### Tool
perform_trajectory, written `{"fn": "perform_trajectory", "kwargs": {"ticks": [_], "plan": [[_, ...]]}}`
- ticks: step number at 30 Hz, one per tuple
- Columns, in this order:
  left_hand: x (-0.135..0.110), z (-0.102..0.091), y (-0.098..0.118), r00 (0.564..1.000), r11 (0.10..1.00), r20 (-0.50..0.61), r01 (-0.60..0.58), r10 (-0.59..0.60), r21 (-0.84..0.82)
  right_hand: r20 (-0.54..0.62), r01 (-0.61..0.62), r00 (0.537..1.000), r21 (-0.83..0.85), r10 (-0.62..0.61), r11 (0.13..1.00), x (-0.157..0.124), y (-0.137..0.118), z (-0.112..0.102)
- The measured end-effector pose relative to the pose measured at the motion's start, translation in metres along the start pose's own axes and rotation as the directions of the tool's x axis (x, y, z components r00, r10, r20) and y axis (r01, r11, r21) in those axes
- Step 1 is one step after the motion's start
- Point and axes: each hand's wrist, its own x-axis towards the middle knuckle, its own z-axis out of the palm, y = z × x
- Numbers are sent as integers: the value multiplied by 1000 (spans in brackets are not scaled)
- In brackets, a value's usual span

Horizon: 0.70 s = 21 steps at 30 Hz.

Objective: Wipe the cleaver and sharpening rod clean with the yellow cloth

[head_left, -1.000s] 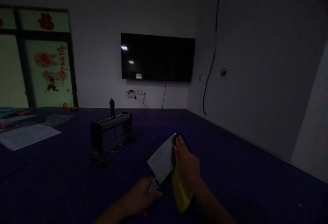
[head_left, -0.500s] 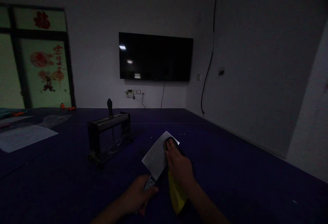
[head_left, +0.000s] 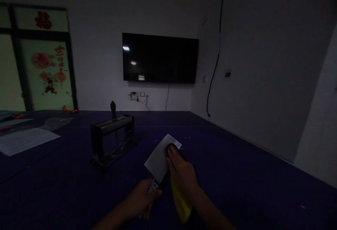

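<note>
My left hand (head_left: 140,199) grips the handle of a broad cleaver (head_left: 159,158), its pale blade pointing up and away from me. My right hand (head_left: 181,172) presses a yellow cloth (head_left: 180,202) with a dark edge against the blade's right side, fingers flat on the steel. The cloth hangs down below that hand. Both hands hover low over the dark purple table (head_left: 237,174). To the left stands a black knife rack (head_left: 112,139) with clear sides, one dark handle (head_left: 113,109) sticking up from it.
White paper sheets (head_left: 25,139) and a clear plastic bag (head_left: 55,123) lie at the table's left. A black TV (head_left: 160,58) hangs on the far wall. A window with red decorations (head_left: 46,68) is at the left, and a cable (head_left: 216,54) runs down the right wall.
The cleaver and both hands have drifted slightly left and down. My right hand with the cloth has slid from the blade's right edge further onto its face.
</note>
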Motion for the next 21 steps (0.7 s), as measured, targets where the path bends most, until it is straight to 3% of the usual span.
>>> {"fn": "perform_trajectory", "kwargs": {"ticks": [13, 21], "plan": [[2, 1, 4, 998, 995, -58, 1, -7, -96, 90, 165, 980, 151, -180, 975, -3, -9, -2], [3, -1, 3, 999, 980, -29, -43, 38, -194, 203, 285, 905, 366, -375, 886, -9, -28, -15]]}}
